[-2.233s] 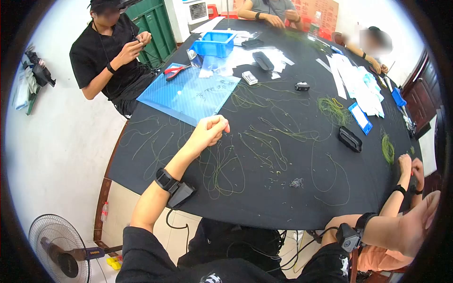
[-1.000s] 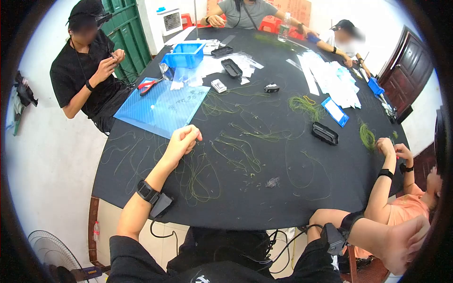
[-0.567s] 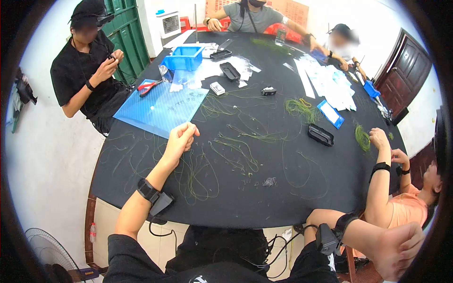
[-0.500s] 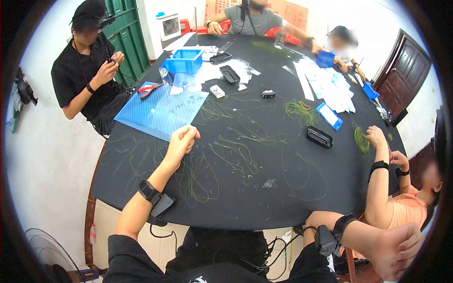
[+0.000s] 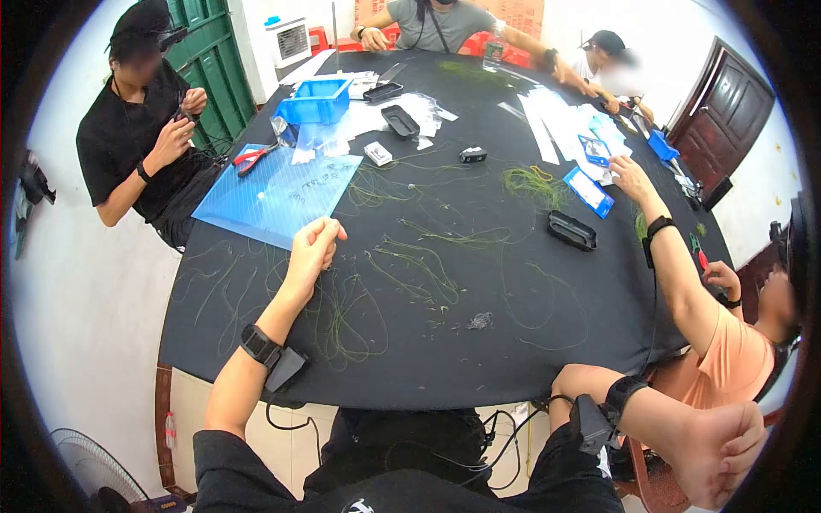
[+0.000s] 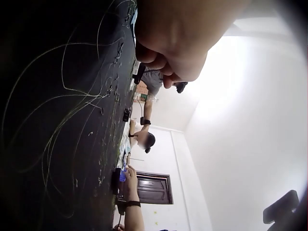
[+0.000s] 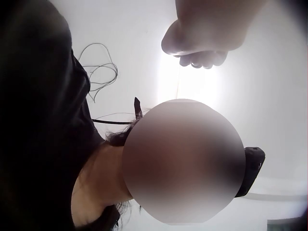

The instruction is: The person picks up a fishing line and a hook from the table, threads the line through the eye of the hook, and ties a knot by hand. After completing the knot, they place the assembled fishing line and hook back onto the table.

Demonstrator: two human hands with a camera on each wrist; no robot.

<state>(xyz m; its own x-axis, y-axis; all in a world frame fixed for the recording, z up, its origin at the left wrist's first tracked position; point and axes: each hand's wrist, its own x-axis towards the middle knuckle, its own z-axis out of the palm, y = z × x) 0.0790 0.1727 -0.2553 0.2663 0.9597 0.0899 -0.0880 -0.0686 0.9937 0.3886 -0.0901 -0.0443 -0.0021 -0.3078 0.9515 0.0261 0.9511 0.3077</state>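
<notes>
My left hand [image 5: 315, 255] is over the left part of the black table, fingers curled and thumb against the index finger; I see no object in it. Under and beside it lie loops of thin green line [image 5: 346, 329]. The left wrist view shows the same curled left hand [image 6: 175, 45] near more line loops [image 6: 57, 125]. My right hand [image 5: 723, 453] is raised off the table at the lower right, fingers curled. In the right wrist view, a faint thin strand [image 7: 178, 86] runs down from the curled right hand [image 7: 202, 38].
A blue mat [image 5: 278, 197] with red-handled pliers [image 5: 254, 160], a blue bin [image 5: 316, 103] and black trays [image 5: 571, 231] are on the table. A green line tangle [image 5: 534, 184] and small grey pile [image 5: 481, 321] lie farther right. Several people sit around; one arm [image 5: 676, 248] reaches in from the right.
The head view has shifted, and my two hands keep much the same pose. The neighbour on the right has moved a hand away from the green bundle, up to the blue-edged packets.
</notes>
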